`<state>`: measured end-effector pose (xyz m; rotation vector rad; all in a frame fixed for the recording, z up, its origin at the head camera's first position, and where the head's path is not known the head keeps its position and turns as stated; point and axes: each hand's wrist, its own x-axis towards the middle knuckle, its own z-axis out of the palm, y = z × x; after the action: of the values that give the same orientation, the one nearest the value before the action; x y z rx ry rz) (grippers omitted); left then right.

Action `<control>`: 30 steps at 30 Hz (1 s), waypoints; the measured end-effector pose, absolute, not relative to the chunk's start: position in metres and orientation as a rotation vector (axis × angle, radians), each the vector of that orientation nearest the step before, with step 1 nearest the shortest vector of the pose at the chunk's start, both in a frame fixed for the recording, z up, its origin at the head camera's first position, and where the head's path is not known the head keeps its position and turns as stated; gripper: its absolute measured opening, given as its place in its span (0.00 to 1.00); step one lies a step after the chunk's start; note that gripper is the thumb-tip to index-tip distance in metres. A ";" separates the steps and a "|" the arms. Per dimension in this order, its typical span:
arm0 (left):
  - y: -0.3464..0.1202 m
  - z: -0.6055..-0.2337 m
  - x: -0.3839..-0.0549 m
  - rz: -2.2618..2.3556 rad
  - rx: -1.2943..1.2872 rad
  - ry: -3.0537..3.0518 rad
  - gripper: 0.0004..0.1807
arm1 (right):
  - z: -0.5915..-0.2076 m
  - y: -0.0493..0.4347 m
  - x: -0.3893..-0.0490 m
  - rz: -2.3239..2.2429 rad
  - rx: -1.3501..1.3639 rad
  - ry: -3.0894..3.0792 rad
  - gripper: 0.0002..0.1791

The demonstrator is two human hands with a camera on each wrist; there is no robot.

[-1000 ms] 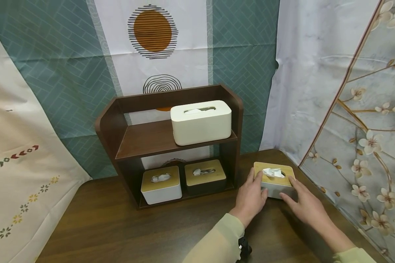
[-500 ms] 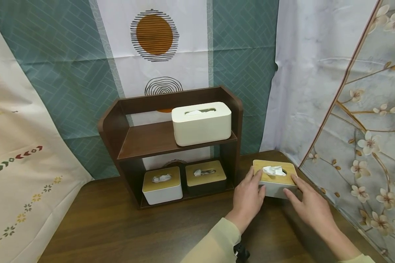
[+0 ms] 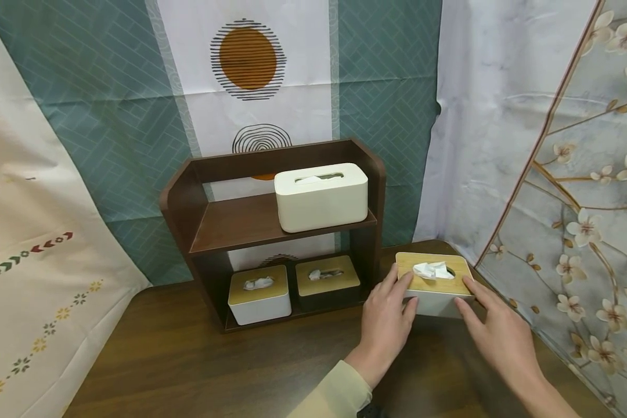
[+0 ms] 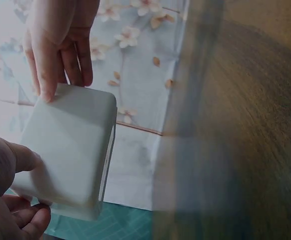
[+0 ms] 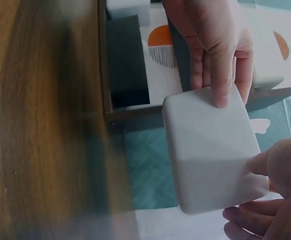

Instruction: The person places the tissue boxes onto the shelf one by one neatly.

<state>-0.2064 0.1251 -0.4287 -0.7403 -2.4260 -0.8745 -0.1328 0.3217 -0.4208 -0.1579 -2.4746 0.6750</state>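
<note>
Both hands hold a tissue box (image 3: 432, 277) with a grey-white body, a wooden lid and a white tissue poking from its slot. It is raised off the table, right of the shelf. My left hand (image 3: 386, 325) grips its left end, thumb on the near side and fingers at the lid's edge. The right hand (image 3: 498, 331) grips the opposite end in a similar way. In the left wrist view the box's plain near side (image 4: 68, 145) shows between the two hands. The right wrist view shows the same box (image 5: 210, 150) and both thumbs against it.
A dark brown two-tier shelf (image 3: 230, 226) stands on the wooden table (image 3: 198, 371). On its upper tier is a large cream tissue box (image 3: 321, 203). Below sit a white wood-lidded tissue box (image 3: 261, 307) and a dark one (image 3: 326, 296). A flowered curtain (image 3: 580, 261) hangs at the right.
Both hands have lifted the wood-lidded tissue box off the table and brought it slightly left and nearer. The view has shifted a little; the boxes on the shelf stay put.
</note>
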 end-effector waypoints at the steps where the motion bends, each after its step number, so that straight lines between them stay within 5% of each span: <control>1: 0.122 -0.427 -0.205 -0.877 -0.740 -2.417 0.32 | -0.420 0.320 -0.132 0.672 -0.156 -2.462 0.33; 30: 0.044 -0.406 -0.175 -0.788 -0.659 -2.201 0.32 | -0.399 0.257 -0.124 0.672 0.097 -2.259 0.33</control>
<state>-0.1750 0.0440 -0.4062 -0.6590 -2.2013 -0.7878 -0.1245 0.2575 -0.3987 0.0965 -2.2586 0.6725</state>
